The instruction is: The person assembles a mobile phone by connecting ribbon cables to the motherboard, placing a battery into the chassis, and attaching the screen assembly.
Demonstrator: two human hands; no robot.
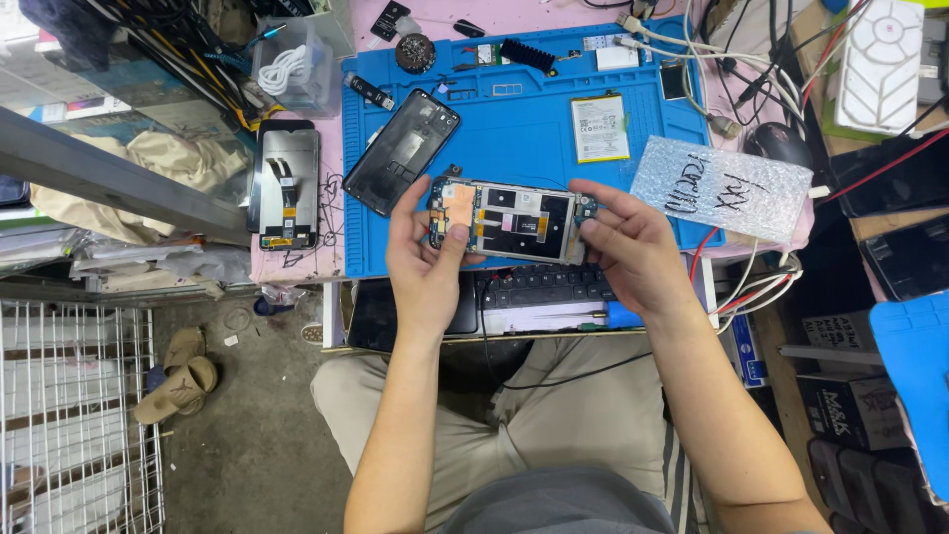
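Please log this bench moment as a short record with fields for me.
Held item: opened phone, back off, boards showing, lying level
Left hand: grip on the phone's left end
Right hand: grip on its right end
Surface: blue work mat
On mat: black back cover, battery, bubble-wrap pouch overlapping the mat's right edge
Left of mat: screen assembly
Below phone: keyboard

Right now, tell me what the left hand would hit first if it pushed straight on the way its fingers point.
Probably the black back cover lying on the blue mat, up-left of the left hand; that hand grips the opened phone. Depth is unclear.
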